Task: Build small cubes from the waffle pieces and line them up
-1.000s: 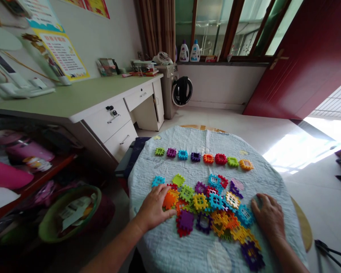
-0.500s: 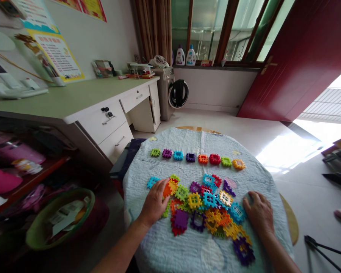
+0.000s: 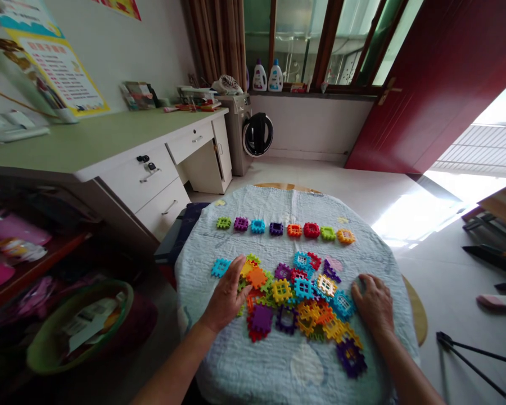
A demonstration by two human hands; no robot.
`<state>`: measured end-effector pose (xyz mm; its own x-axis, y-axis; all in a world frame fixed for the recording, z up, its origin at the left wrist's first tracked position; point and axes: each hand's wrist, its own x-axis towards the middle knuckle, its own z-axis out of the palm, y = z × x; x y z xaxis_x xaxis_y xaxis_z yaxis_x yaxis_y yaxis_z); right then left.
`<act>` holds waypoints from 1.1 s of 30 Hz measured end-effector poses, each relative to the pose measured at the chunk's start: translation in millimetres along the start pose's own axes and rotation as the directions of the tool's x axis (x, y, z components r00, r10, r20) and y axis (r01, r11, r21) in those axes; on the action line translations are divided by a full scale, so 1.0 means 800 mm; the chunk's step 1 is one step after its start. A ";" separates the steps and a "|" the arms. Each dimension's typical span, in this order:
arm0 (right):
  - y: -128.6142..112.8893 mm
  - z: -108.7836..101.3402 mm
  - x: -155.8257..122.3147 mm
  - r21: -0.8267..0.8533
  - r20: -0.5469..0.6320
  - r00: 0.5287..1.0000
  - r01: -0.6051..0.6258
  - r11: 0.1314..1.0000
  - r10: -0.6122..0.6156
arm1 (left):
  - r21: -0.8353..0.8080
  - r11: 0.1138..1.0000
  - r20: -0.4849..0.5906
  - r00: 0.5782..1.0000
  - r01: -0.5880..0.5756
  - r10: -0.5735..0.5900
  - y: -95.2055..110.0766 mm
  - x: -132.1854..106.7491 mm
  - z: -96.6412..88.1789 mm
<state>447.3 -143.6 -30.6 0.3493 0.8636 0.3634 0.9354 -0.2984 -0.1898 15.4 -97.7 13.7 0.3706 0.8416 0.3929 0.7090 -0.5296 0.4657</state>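
Note:
A heap of coloured plastic square blocks (image 3: 297, 298) lies on a round table covered with a pale blue quilted cloth (image 3: 278, 365). Further back, several single blocks stand in a row (image 3: 284, 229). My left hand (image 3: 226, 297) rests palm down at the heap's left edge, fingers stretched out onto an orange block (image 3: 256, 277) and a green one. My right hand (image 3: 373, 304) lies flat on the cloth at the heap's right edge, fingers apart, beside a teal block (image 3: 343, 304). A lone teal block (image 3: 220, 266) sits left of my left hand.
A long green-topped desk with drawers (image 3: 109, 152) runs along the left wall. A green basket (image 3: 78, 326) and a low shelf with pink items stand at the left. A washing machine (image 3: 247, 132) is at the back, a red door (image 3: 425, 84) to the right, and dark rods (image 3: 468, 360) lie on the floor.
My left hand slid forward along the heap's left edge and pushed the orange block up and to the right. The right hand stayed in place. The camera shifted a little to the right.

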 end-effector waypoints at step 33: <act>-0.012 -0.011 -0.003 0.029 0.029 0.999 -0.041 0.999 0.040 | 0.192 0.940 -0.160 0.954 0.282 -0.253 -0.065 0.002 0.002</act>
<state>438.2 -146.2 -21.8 0.3851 0.8624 0.3284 0.9181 -0.3219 -0.2313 -19.9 -68.9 -11.2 0.0781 0.9202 0.3836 0.8863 -0.2402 0.3958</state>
